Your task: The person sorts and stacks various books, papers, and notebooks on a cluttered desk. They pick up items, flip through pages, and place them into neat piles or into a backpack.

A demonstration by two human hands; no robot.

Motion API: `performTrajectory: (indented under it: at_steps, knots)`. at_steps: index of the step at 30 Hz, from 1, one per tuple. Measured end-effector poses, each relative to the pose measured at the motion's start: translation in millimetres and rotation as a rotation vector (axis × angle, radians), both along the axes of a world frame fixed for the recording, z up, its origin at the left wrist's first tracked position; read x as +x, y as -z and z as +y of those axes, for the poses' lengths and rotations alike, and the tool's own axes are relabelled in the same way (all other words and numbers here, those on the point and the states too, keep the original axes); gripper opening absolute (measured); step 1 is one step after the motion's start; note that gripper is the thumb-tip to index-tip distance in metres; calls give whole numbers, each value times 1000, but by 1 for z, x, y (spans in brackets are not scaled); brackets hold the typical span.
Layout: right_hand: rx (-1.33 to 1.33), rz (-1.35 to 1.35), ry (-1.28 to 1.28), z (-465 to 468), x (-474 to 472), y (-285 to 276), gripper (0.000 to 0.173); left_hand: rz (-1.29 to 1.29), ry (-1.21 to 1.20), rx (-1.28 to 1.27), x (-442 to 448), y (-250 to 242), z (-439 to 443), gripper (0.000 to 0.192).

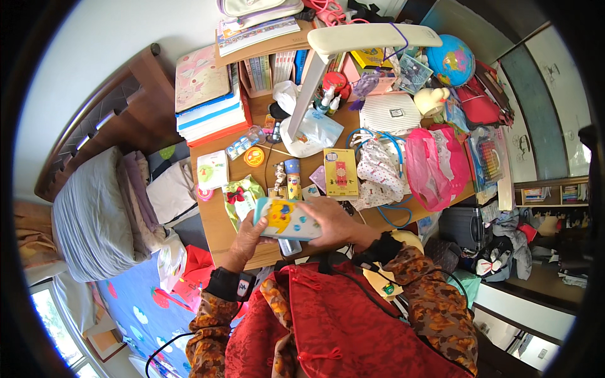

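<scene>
Both of my hands hold a flat rectangular case (295,227) with a yellow cartoon figure on its white face and light-blue edges. My left hand (245,242) grips its left end, thumb on top. Across the upper right corner lie the fingers of my right hand (333,221). Beneath the case, a clear object (289,247) shows at the desk's front edge. Just beyond are a green bag (255,185) with a red bow and a blue-and-yellow cylinder (293,180). A yellow box (341,176) bearing writing lies past my right hand.
A white desk lamp (302,106) arches over the wooden desk (216,231). Stacked books (212,118) stand at back left. On the right are a pink plastic bag (432,165), a spotted cloth bag (378,177) with blue cord, and a globe (450,60). A bed (137,302) adjoins the left.
</scene>
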State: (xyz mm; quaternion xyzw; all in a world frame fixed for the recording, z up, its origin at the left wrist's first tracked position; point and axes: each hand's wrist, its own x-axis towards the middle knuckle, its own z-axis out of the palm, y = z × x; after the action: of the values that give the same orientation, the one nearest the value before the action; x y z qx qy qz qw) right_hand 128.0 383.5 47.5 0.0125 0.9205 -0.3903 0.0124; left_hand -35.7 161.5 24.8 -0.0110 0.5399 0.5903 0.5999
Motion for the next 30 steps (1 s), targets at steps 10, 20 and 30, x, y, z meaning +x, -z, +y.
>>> performTrajectory:
  at_steps: [10,20,30]
  knots:
    - [472,-588,408,54,13,49,106,47,-283,-153,-39,7,-68,40]
    - [400,-196,314,80,40,58,66,57,-125,-150,-71,41,-104,48]
    - [-58,-13,747,70,32,12,13,-81,-181,-50,-95,45,-133,59]
